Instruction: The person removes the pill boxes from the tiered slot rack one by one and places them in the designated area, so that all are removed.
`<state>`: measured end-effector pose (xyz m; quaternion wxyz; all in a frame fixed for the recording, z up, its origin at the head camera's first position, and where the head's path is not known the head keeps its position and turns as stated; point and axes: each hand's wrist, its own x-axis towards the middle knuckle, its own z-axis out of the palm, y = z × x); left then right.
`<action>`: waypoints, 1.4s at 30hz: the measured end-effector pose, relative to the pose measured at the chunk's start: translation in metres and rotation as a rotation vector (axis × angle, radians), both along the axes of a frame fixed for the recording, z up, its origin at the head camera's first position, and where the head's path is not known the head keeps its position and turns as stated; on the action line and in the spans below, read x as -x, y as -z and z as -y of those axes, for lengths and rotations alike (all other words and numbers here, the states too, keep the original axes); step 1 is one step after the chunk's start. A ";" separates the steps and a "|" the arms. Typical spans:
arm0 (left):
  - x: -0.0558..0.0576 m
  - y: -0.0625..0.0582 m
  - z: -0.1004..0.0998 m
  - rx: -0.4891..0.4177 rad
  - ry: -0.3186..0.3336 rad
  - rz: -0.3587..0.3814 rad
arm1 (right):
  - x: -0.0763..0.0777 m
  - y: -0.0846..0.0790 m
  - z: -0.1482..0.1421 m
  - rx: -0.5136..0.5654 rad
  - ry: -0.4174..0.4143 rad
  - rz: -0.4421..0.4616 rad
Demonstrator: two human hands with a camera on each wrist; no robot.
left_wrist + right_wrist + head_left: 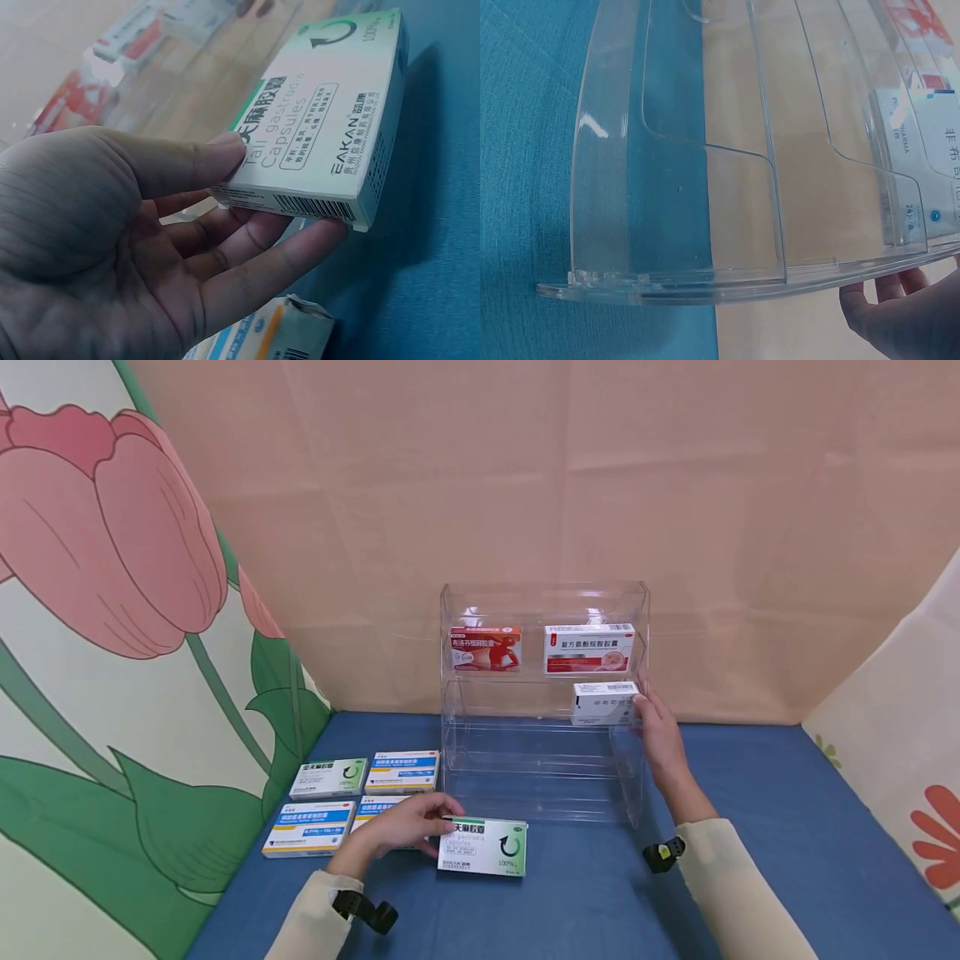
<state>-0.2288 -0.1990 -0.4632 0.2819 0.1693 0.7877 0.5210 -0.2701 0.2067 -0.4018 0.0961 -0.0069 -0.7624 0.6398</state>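
Observation:
My left hand [408, 822] pinches a white and green medicine box [482, 847] by its left end, above the blue cloth. In the left wrist view the thumb [202, 159] lies on its printed face and the fingers [277, 262] are underneath. My right hand [663, 739] grips the right side of a clear tiered display rack [543, 810]. A white box [602, 703] sits on the middle tier beside that hand, inside the side panel. In the right wrist view the fingers [889, 289] are outside the panel; the thumb is hidden there.
Left of the rack lie another white and green box [327, 778] and several blue and white boxes [309, 829], one partly behind my left hand. A red box [485, 649] and a white and red box [588, 649] stand on the top tier. A beige backdrop [525, 485] hangs behind.

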 end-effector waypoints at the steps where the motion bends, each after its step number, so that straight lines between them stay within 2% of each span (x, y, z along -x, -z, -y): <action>1: 0.000 0.001 0.000 0.007 -0.002 0.002 | 0.003 0.004 -0.002 -0.001 0.002 -0.001; 6: -0.002 0.006 -0.001 0.011 -0.008 0.022 | 0.012 0.014 -0.006 0.003 0.005 -0.005; 11: -0.005 0.011 -0.003 0.025 -0.012 0.038 | 0.011 0.015 -0.006 0.003 0.011 -0.020; 17: -0.007 0.017 -0.006 0.065 -0.020 0.008 | 0.009 0.014 -0.005 -0.005 0.012 -0.035; 21: -0.009 0.016 -0.006 0.079 -0.037 0.008 | 0.009 0.015 -0.004 -0.010 0.012 -0.033; 24: -0.011 0.012 -0.006 0.118 -0.041 -0.011 | 0.009 0.015 -0.005 -0.016 0.012 -0.033; 26: -0.014 0.007 -0.007 0.166 -0.025 -0.052 | 0.009 0.016 -0.005 -0.010 0.012 -0.034; 31: -0.020 -0.009 -0.015 0.291 0.067 -0.230 | 0.009 0.015 -0.005 0.000 0.013 -0.039; 34: -0.024 -0.020 -0.022 0.332 0.107 -0.302 | 0.008 0.014 -0.005 -0.005 0.014 -0.039; 38: -0.027 -0.031 -0.032 0.352 0.135 -0.350 | 0.009 0.016 -0.005 -0.009 0.013 -0.035; 42: -0.026 -0.039 -0.042 0.337 0.134 -0.385 | 0.010 0.018 -0.006 -0.002 0.010 -0.027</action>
